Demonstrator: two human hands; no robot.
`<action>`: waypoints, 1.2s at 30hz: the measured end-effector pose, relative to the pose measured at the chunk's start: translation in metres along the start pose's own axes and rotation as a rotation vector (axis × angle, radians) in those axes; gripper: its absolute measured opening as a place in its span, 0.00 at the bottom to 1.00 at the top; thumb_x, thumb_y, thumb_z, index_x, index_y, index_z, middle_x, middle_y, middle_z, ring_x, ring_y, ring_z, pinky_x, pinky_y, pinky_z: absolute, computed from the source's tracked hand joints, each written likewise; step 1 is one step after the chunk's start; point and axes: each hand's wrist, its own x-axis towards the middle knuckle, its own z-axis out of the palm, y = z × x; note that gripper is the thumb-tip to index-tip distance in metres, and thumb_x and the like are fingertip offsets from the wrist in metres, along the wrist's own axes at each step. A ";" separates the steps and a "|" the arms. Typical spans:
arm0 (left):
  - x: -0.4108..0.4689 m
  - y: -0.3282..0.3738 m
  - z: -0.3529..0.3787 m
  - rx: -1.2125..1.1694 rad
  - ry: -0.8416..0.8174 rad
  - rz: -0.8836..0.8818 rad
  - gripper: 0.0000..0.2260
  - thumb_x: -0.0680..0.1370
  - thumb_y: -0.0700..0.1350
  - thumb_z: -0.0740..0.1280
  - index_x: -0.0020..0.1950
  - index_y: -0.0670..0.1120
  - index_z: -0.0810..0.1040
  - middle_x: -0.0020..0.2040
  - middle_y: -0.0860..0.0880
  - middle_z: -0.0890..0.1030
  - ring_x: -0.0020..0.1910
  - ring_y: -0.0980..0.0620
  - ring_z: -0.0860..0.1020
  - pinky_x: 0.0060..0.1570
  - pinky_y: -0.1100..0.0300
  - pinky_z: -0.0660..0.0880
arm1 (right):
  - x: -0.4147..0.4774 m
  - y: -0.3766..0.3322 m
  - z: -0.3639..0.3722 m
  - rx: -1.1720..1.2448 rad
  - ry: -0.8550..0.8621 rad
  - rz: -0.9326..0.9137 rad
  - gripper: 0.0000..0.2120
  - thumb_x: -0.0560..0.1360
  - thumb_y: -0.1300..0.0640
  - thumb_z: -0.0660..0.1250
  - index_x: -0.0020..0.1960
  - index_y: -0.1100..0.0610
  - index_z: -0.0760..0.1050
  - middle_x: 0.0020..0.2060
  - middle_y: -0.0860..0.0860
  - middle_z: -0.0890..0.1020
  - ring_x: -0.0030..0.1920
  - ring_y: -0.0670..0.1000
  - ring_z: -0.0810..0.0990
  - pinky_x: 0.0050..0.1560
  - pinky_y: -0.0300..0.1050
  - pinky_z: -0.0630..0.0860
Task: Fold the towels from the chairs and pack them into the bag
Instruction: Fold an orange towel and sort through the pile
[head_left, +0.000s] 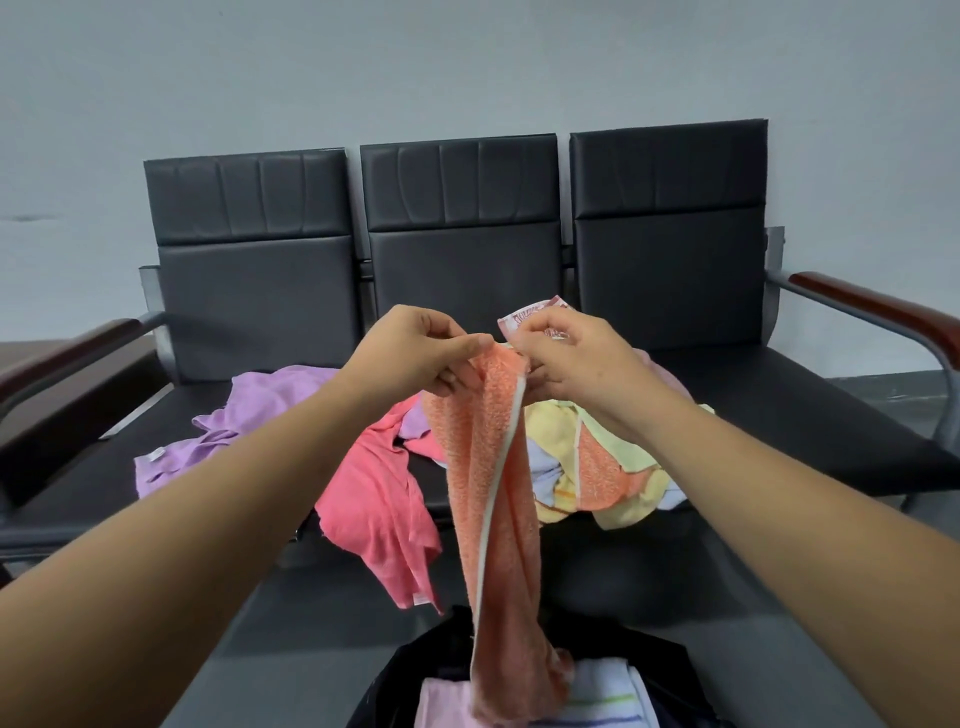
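Towels already folded, a pink towel (441, 701) and a white striped towel (605, 688), lie in the open dark bag (667, 662), nearest the person and in front of the bench's front edge. Above it hangs the orange towel (498, 493), held up in the air. Its lower end reaches down to the bag's mouth, though whether it touches the folded ones cannot be told. The left hand (415, 348) and the right hand (569, 358) meet at its top edge, each pinching the terry between thumb and fingers. A pale hem (493, 519) runs down its length.

The cloth looks light, soft and limp, with no stiffness to keep a crease. It would probably handle best taken by the corners or along the hem, where the fabric is firmest, and pulled taut before each fold. It does not look slippery or fragile.

Beyond, on the bench (753, 415), a coral towel (374, 499) spills over the front edge at the middle. A purple towel (234, 415) lies crumpled toward the left end, and a yellow pile (597, 467) of mixed towels sits right of the middle. Small white tags (155, 455) show on the purple and coral towels, too small to read. Behind the right hand a red patterned towel (535, 313) peeps out. Its woven marks may be lettering, but they cannot be read. Farthest are the black backrests (457, 218) and the pale wall (467, 62).
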 end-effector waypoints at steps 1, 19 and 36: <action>0.000 -0.001 0.000 0.006 0.008 -0.003 0.12 0.78 0.48 0.73 0.43 0.39 0.81 0.35 0.45 0.86 0.30 0.54 0.83 0.32 0.66 0.78 | 0.000 0.002 -0.002 -0.058 -0.028 0.005 0.17 0.74 0.48 0.75 0.54 0.60 0.81 0.44 0.66 0.83 0.43 0.62 0.85 0.48 0.52 0.85; 0.003 -0.052 -0.024 0.357 -0.221 -0.054 0.14 0.76 0.56 0.73 0.45 0.44 0.84 0.37 0.43 0.80 0.36 0.58 0.76 0.45 0.55 0.77 | 0.002 0.019 -0.043 -0.133 0.193 -0.014 0.12 0.72 0.62 0.78 0.55 0.57 0.84 0.46 0.56 0.87 0.40 0.44 0.83 0.38 0.37 0.79; 0.020 -0.002 -0.040 0.130 -0.003 0.100 0.17 0.75 0.47 0.75 0.62 0.48 0.81 0.48 0.45 0.86 0.47 0.50 0.85 0.54 0.51 0.82 | 0.008 0.001 -0.067 0.121 0.171 -0.006 0.08 0.76 0.61 0.73 0.53 0.64 0.83 0.49 0.59 0.87 0.53 0.59 0.86 0.61 0.58 0.81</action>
